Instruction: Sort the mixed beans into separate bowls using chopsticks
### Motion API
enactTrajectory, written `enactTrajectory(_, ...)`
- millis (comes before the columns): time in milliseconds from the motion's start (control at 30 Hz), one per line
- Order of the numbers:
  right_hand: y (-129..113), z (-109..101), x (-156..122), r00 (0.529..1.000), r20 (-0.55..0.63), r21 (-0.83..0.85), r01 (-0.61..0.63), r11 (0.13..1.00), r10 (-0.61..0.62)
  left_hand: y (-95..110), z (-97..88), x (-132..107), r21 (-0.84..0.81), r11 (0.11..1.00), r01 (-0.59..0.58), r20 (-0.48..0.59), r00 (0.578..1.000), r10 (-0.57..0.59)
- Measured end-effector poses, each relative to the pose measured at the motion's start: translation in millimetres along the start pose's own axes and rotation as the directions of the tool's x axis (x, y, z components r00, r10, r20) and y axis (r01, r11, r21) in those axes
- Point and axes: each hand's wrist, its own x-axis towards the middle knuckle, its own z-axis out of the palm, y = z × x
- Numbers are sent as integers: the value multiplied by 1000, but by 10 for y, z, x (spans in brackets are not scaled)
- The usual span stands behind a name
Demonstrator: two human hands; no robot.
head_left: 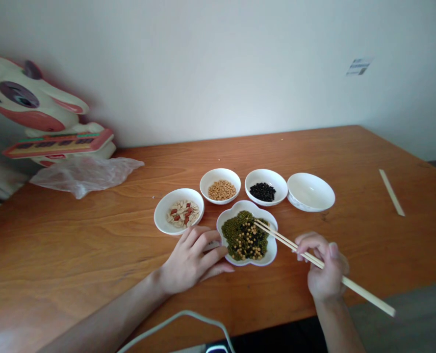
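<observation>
Already, soybeans point(221, 190) and black beans point(263, 191) sit in bowls point(221, 175), but more soybeans lie among mung beans point(230, 232) in the flower-shaped dish point(272, 250); right hand point(324, 267) grips chopsticks point(368, 295), left hand's point(195, 255) fingers parted beside it.

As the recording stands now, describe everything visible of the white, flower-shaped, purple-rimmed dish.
The white, flower-shaped, purple-rimmed dish looks like plastic or ceramic, with rounded lobes. It sits upright on the brown wooden table, near the round white bowls. Green, yellow and black beans cover most of its floor. The left hand appears to touch its left edge; pale wooden chopsticks in the right hand reach into it.
</observation>
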Motion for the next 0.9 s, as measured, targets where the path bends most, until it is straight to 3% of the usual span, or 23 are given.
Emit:
enactTrajectory(167, 0, -7, 3, 1000, 4, 9, 5, 1000, -5, -5, 2, -25, 44, 998, -38, -16, 999, 38)
enactTrajectory(433, 20, -31, -27, 1000, 26, 7, -7, 1000, 7, -35, 52, -63, -141, 990, -10, -83, 997, -2)
enactTrajectory(633, -6, 1, 12, 998, 52, -13, 25, 1000, -24, -28, 64, -14, -185, 972, -144, -33, 990, 140)
enactTrajectory(900, -94, 208, 191, 992, 112, -26, 68, 997, -65, -27, 89, 24, -200, 946, -253, -9, 966, 257)
